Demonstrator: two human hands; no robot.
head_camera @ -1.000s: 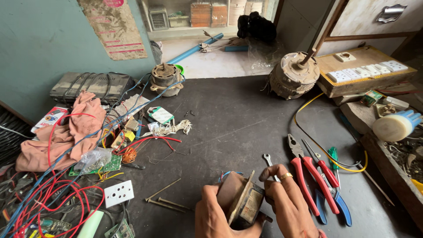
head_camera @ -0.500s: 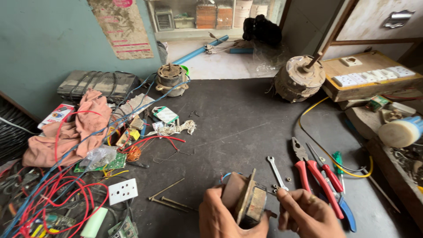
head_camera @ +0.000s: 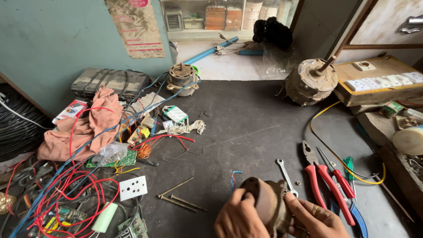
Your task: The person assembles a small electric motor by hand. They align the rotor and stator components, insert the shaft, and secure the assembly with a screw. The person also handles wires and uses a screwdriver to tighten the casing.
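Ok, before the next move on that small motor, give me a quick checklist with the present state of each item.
1. Both hands on the motor: ok, left hand on the round housing, right hand on the other side.
2. Motor held above the mat, not resting on it: cannot tell, its underside is cut off.
3. Spanner within reach: ok, it lies just beyond the motor.
4. Pliers to hand: ok, beside the right hand.
5. Long bolts kept apart from the wires: ok, lying on bare mat.
6. Small nut secure: not ok, loose by the spanner.
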